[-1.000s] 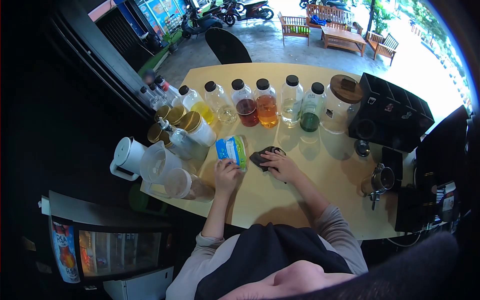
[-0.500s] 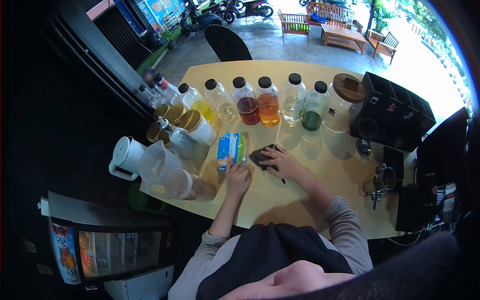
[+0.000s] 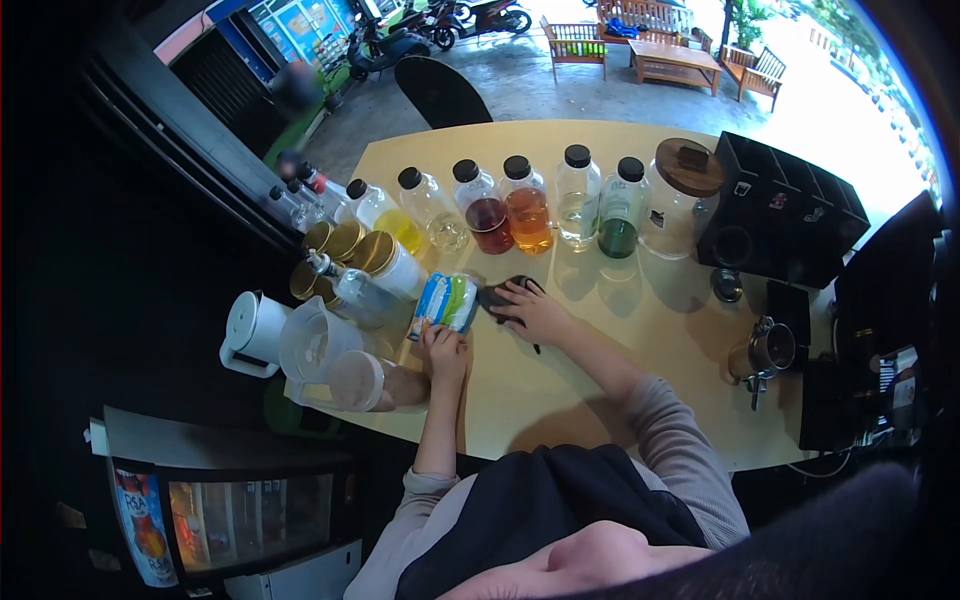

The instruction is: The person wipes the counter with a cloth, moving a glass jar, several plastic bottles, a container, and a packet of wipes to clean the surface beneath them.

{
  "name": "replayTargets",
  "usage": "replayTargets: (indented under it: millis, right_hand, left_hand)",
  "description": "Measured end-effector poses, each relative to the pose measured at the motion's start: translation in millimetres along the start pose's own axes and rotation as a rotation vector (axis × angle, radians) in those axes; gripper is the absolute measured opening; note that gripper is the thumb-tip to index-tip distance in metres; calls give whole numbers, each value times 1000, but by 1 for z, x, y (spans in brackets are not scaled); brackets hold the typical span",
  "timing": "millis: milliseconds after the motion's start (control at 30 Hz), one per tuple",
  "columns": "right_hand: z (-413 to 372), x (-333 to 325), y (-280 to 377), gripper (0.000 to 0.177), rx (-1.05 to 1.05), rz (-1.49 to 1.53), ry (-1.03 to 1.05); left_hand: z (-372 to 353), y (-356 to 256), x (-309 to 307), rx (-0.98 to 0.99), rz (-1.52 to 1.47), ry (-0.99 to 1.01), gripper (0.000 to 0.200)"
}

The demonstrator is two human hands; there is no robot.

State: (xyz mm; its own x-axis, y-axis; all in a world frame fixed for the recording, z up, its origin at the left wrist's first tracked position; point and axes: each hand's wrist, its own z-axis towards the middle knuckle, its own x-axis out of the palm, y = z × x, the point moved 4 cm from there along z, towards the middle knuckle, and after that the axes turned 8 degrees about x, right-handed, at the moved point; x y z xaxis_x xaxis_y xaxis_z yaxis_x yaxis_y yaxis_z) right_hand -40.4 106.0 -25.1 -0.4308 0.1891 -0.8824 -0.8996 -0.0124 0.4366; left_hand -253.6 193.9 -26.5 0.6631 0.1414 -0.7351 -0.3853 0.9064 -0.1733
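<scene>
Two hands down on the table (image 3: 650, 310). Left hand (image 3: 446, 352) had its fingers curled on the lower edge of the blue-green packet (image 3: 446, 298), grasping it. The packet lay flat, left of frame centre, just below the bottle row. Right hand (image 3: 537, 313) lay palm down with fingers spread on the dark cloth (image 3: 497, 294), pressing rather than clenching. The cloth sat just beside the packet's right edge; couldn't tell if they touched.

Upper centre: six black-capped bottles (image 3: 526, 210) in a row, holding yellow, clear, dark red, orange, clear and green. Right of them stood a glass jar with wooden lid (image 3: 685, 170), then a black compartment box (image 3: 790, 210). Gold-lidded jars (image 3: 350, 245) stood left of the packet, with a spray bottle (image 3: 350, 287) just beside them.

Lower left: a white jug (image 3: 250, 325) and clear pitchers (image 3: 320, 345). A steel pitcher (image 3: 765, 350) stood near the table's right end, well apart from both hands.
</scene>
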Motion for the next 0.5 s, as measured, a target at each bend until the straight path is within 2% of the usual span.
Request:
replayTargets:
  millis: [133,233,300,400,467,500]
  right_hand:
    - [-47,-37,-20,41,6,114,58]
    - [-72,-55,-51,40,131,63,-49]
    - [-84,-63,-73,41,398,59,-231]
    - [-83,-56,-65,39,441,25,-295]
    - [-85,-53,-53,39,381,42,-296]
    - [-88,-48,-39,39,283,61,-197]
  left_hand:
    - [5,-19,-11,-31,-18,72,7]
    - [7,-41,-11,-3,-31,53,11]
    - [13,-62,-10,-5,-79,47,12]
    - [20,-91,1,-2,-189,64,17]
    - [23,-105,11,8,-253,85,22]
    - [24,-111,16,4,-273,117,27]
